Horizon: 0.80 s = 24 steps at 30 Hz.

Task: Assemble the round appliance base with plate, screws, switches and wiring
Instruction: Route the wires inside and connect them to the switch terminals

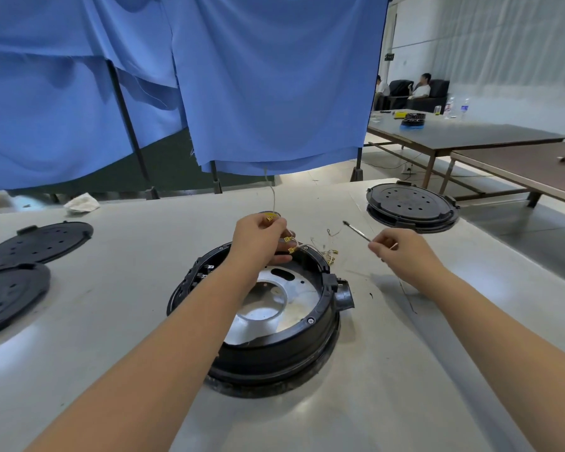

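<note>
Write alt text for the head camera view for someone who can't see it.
Over a round black plastic appliance base with a silver metal plate inside, the left hand pinches thin wires with yellow connectors; the right hand grips a slim screwdriver.

In the lower middle of the frame we see the round appliance base [268, 321], a black plastic ring that lies flat on the grey table. Inside it sits a shiny metal plate [274, 305] with a big round hole in its middle and an oval slot near its far edge. A black socket sticks out at the right side of the ring. Thin pale wires [320, 247] with small yellow terminals lie tangled just over the far rim, at the frame's centre.
</note>
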{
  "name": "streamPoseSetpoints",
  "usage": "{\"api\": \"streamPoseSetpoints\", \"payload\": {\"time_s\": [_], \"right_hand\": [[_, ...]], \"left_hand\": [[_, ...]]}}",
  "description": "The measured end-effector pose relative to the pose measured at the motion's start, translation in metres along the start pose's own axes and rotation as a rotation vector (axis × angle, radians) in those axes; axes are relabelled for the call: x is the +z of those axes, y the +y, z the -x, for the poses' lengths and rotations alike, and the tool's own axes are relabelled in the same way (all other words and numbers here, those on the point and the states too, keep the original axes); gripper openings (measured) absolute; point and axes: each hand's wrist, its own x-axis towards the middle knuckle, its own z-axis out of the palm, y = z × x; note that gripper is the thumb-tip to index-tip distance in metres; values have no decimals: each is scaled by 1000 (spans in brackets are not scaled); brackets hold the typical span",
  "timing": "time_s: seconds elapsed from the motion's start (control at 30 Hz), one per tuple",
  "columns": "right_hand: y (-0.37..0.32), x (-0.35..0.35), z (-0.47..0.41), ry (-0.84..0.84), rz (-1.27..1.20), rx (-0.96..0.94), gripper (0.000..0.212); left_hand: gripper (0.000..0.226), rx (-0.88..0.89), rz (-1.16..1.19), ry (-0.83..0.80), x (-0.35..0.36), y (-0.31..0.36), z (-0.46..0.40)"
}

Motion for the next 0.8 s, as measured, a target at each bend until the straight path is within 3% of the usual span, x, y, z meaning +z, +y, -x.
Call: {"api": "streamPoseSetpoints", "payload": {"time_s": [0.23, 0.43, 0.6, 0.7, 0.8], "right_hand": [[5, 2, -2, 169, -113, 104, 11], [-1, 23, -3, -30, 227, 135, 12], [-6, 33, 1, -25, 329, 103, 13], [-15, 28, 1, 24, 269, 69, 23], [-39, 11, 2, 167, 32, 28, 27]], "left_hand": [[11, 18, 105, 39, -36, 4, 0], [10, -65, 225, 30, -66, 7, 2], [11, -119, 249, -116, -79, 0, 10], [12, -110, 183, -202, -89, -8, 12], [14, -37, 107, -192, -102, -14, 12]]}}
